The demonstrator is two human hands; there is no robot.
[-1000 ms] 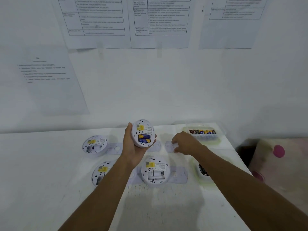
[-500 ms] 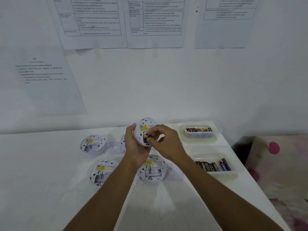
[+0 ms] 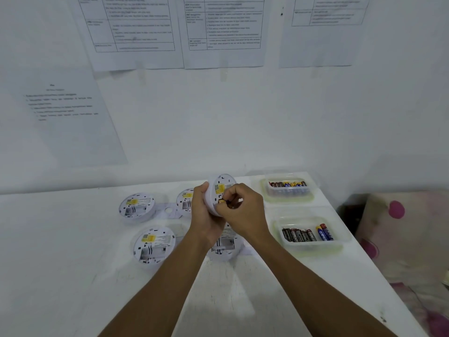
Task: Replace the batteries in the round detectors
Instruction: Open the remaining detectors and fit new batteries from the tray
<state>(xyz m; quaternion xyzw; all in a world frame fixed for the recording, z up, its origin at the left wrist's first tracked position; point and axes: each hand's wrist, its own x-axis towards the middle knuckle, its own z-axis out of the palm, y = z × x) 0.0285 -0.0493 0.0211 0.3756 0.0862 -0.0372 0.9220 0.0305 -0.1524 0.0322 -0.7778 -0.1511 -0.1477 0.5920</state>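
Detector [image 3: 222, 182] on edge, L hand [image 3: 206, 216]; R hand [image 3: 245, 211] pinches batt [image 3: 222, 202].

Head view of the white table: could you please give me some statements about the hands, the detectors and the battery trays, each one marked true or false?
1. The left hand holds one round detector up above the table. True.
2. The right hand reaches into the near battery tray. False: it pinches a battery at the held detector.
3. The near tray and the far battery tray both hold batteries. True.
4. The other detectors lie with their smooth fronts up. False: their backs, with yellow labels, face up.
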